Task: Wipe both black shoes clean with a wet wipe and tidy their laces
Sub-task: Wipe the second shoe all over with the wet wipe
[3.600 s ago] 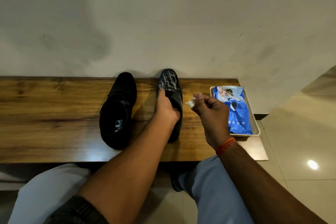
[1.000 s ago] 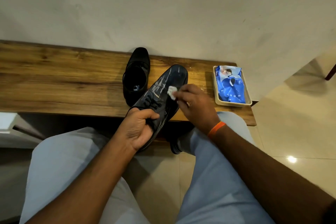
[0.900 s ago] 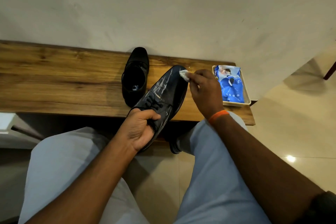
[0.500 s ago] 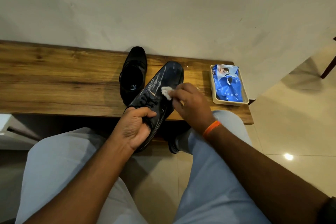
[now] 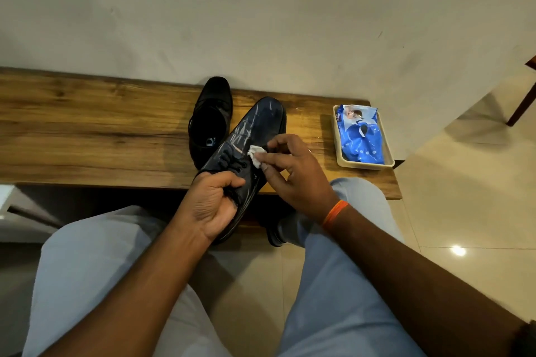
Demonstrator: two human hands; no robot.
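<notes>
Wooden bench (image 5: 87, 136) against pale wall (image 5: 261, 23), tiled floor (image 5: 464, 211) right, left hand (image 5: 213, 206) gripping wet shoe (image 5: 255, 130), right hand (image 5: 293, 171) pinching wipe (image 5: 256, 155), wipes tray (image 5: 338, 151) far right.

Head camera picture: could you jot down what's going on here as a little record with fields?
left hand: grips the heel end of the held shoe
right hand: pinches a wet wipe against the held shoe, near its laces
held shoe: streaked wet, toe on the bench
other shoe: stands on the bench, untouched
wipes pack: blue, in a beige tray at the bench's right end
</notes>
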